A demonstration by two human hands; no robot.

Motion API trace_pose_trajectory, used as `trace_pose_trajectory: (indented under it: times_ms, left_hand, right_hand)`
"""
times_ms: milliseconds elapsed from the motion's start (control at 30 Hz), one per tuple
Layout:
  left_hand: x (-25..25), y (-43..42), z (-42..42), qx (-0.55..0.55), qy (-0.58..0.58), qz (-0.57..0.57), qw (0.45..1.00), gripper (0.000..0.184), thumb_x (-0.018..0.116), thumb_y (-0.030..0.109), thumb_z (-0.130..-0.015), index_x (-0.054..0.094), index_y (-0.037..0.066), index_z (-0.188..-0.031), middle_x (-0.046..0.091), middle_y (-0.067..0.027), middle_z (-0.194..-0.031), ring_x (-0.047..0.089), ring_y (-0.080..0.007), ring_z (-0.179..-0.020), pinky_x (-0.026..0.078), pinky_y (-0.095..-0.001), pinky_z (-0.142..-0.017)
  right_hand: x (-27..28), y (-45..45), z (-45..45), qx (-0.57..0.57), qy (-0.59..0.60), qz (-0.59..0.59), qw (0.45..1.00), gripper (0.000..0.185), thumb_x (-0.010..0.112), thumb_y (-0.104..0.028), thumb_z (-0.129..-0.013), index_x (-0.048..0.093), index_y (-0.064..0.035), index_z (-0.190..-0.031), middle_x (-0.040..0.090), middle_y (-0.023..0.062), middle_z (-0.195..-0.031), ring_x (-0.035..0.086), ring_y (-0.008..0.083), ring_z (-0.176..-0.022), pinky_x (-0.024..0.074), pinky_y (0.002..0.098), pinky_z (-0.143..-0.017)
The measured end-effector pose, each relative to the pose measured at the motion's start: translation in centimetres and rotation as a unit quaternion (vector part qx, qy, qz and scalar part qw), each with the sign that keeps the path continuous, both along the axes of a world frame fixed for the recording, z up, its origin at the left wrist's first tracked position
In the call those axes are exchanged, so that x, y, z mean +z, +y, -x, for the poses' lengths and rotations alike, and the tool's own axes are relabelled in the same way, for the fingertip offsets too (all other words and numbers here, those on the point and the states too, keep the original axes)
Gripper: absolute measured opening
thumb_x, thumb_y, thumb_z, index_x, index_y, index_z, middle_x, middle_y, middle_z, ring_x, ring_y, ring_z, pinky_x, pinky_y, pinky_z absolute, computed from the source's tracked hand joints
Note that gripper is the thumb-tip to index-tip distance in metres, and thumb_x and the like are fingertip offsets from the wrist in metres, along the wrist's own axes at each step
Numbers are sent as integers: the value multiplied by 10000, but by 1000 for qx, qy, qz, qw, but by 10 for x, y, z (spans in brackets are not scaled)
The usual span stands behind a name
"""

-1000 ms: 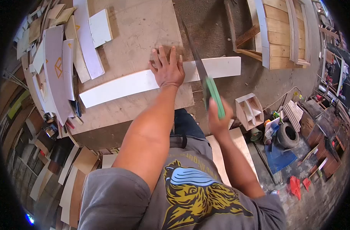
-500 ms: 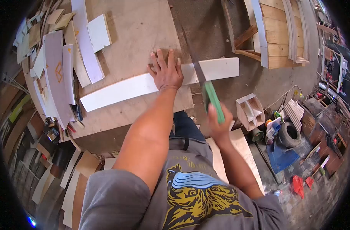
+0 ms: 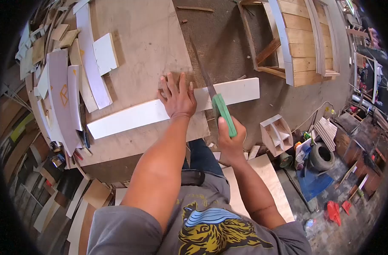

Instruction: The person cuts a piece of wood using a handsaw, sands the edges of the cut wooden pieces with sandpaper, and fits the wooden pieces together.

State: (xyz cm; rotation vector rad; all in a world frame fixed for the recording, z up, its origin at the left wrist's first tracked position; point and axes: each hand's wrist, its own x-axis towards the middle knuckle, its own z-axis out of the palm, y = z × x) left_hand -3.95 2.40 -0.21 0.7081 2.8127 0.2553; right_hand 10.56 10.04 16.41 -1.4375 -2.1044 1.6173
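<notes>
Your left hand (image 3: 177,100) lies flat with fingers spread on the white board (image 3: 128,119), which passes beneath it and juts past the plywood sheet (image 3: 138,51) on the right. Press through the palm, close to the plywood edge, so the board should not rock or chatter. The thumb sits near the blade; tucking it leftward would be safer. Your right hand (image 3: 231,142) is closed round the green handle of the handsaw (image 3: 223,111), whose blade crosses the overhang. Line wrist and forearm up with the blade, draw long, light strokes, and support the free end as the cut deepens.

Well left of your left hand, piled offcuts (image 3: 61,100) crowd the board's left end. Right of your saw grip, a small compartmented box (image 3: 275,127) stands apart from your elbow, with a tyre (image 3: 321,156) farther right.
</notes>
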Motion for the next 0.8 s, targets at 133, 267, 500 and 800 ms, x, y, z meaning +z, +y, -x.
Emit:
trace_pose_trajectory:
  times_ms: [133, 267, 500, 800]
  left_hand:
    - [-2, 3, 4, -2, 13, -16, 1000, 521, 461, 482, -1058, 482, 302, -1546, 254, -142, -1697, 151, -385, -1587, 166, -686, -1200]
    - [0, 1, 2, -5, 6, -14, 1000, 522, 463, 482, -1056, 483, 300, -1545, 253, -145, -1696, 143, -388, -1588, 162, -687, -1201]
    - [3, -3, 1, -1, -14, -10, 1000, 530, 459, 486, -1057, 476, 299, -1552, 240, -142, -1701, 125, -389, -1593, 143, -690, -1209]
    - [-2, 1, 4, -10, 13, -18, 1000, 533, 455, 483, -1055, 472, 298, -1555, 252, -132, -1695, 150, -398, -1582, 165, -688, -1203]
  right_hand:
    - [19, -30, -36, -24, 54, -53, 997, 289, 656, -222, -998, 612, -3, -815, 569, 133, -607, 581, 178, -558, 440, 387, -542]
    - [-3, -12, -16, -12, 9, -1, 1000, 243, 667, -222, -993, 678, 1, -896, 594, 142, -616, 606, 169, -566, 466, 362, -545]
    - [28, -28, -42, 29, 23, -33, 999, 226, 673, -191, -986, 623, -21, -847, 590, 135, -626, 596, 220, -519, 458, 394, -524]
    - [17, -30, -57, -47, 25, 58, 997, 316, 645, -247, -1026, 590, -34, -800, 548, -13, -665, 508, 79, -584, 390, 295, -522]
